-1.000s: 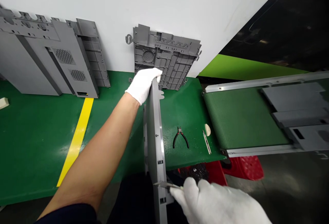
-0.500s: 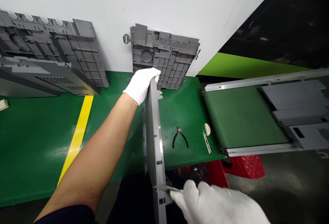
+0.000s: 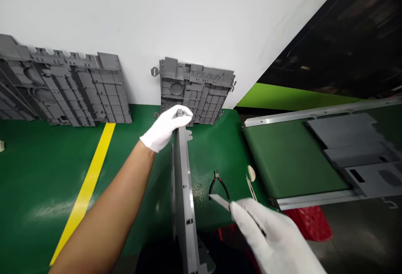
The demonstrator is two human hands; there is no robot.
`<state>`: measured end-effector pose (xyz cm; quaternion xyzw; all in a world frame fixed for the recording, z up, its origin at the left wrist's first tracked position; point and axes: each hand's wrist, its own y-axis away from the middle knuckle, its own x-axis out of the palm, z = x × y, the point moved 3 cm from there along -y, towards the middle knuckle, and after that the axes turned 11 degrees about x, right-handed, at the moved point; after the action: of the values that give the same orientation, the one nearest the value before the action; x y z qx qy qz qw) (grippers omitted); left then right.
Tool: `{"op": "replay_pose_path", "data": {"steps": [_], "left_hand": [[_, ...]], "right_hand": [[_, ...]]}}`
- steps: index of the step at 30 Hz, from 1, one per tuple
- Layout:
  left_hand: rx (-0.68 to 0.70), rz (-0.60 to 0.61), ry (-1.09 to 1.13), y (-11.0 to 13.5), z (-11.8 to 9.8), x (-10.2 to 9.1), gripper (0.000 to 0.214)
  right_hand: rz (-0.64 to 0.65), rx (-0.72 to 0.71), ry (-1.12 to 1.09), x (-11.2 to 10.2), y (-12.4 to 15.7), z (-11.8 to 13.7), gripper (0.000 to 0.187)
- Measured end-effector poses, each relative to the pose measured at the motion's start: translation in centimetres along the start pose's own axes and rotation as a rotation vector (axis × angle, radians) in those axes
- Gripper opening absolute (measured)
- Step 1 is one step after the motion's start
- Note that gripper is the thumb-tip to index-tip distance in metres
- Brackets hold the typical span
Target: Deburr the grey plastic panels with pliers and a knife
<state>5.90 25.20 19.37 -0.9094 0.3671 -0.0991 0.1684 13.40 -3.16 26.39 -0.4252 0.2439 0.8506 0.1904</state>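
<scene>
I keep grey plastic panel (image 3: 182,194) on edge over desk (image 3: 220,156), left hand (image 3: 165,129) fingers wrapped round top end to steady it; right hand (image 3: 266,234) fingers pinch flat blade (image 3: 220,202), tip near panel; pliers (image 3: 218,186) beyond.

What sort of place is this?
Probably a factory finishing line for plastic parts: a green ribbed belt conveyor with metal side rails, grey moulded plastic panels propped against a white wall, and black-handled pliers lying on a green surface.
</scene>
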Motion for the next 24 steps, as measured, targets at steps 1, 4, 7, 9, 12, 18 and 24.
{"op": "replay_pose_path", "data": {"steps": [1, 4, 7, 9, 12, 18, 24], "left_hand": [[-0.016, -0.014, -0.003, -0.1, 0.2, -0.1, 0.019], [-0.131, -0.056, 0.042, -0.8, 1.2, -0.1, 0.040], [-0.242, -0.040, 0.121, -1.2, 1.4, 0.0, 0.044], [-0.272, -0.015, 0.142, -1.3, 1.0, 0.0, 0.044], [-0.295, 0.020, 0.141, -1.3, 0.1, -0.3, 0.043], [-0.220, -0.025, 0.025, -1.2, -0.2, -0.9, 0.041], [-0.214, -0.028, -0.041, -0.7, -0.4, -0.9, 0.041]], "right_hand": [[0.006, 0.008, -0.004, -0.2, -1.1, 0.0, 0.043], [0.009, -0.029, 0.031, -0.9, -5.3, 0.9, 0.046], [0.024, -0.122, 0.136, -1.1, -10.0, 3.0, 0.049], [0.011, -0.186, 0.240, -0.8, -12.9, 4.6, 0.051], [-0.025, -0.235, 0.422, -0.3, -16.1, 6.6, 0.055], [-0.053, -0.265, 0.657, -0.1, -17.3, 9.2, 0.062], [-0.073, -0.258, 0.742, -0.3, -16.8, 9.5, 0.063]]}}
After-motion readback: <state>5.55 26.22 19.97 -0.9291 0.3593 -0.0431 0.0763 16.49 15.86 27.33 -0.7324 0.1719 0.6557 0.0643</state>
